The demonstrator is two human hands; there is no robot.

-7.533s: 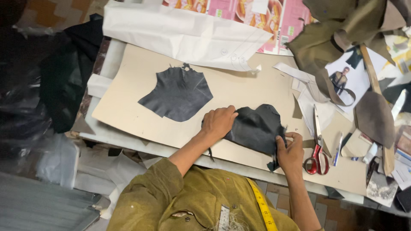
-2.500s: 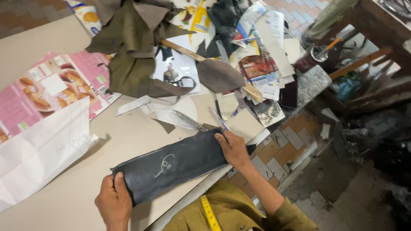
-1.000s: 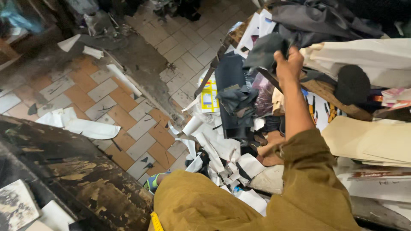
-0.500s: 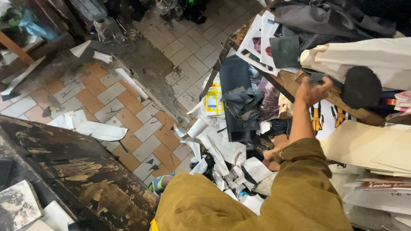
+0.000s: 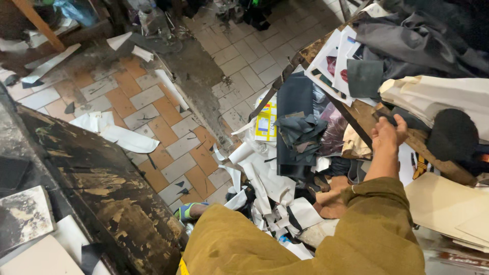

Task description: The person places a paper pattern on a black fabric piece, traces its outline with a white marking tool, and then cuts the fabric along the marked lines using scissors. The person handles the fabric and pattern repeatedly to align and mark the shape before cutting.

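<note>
Far left, a scuffed dark board (image 5: 97, 188) slants across the view, with white paper scraps (image 5: 122, 135) lying on the tiled floor (image 5: 168, 117) beyond it. In the middle a heap of paper offcuts (image 5: 265, 188) and dark folded leather pieces (image 5: 298, 130) piles up beside a yellow-and-white card (image 5: 266, 121), crowding the space under the table edge. To the right, one hand (image 5: 387, 135) reaches up from an olive sleeve (image 5: 377, 224), arm stretched forward, fingers curled onto a small dark scrap (image 5: 389, 118) on the wooden edge (image 5: 433, 153); whether they pinch it I cannot tell. A black rounded piece (image 5: 452, 133) lies just beside it. The other hand is out of sight.
</note>
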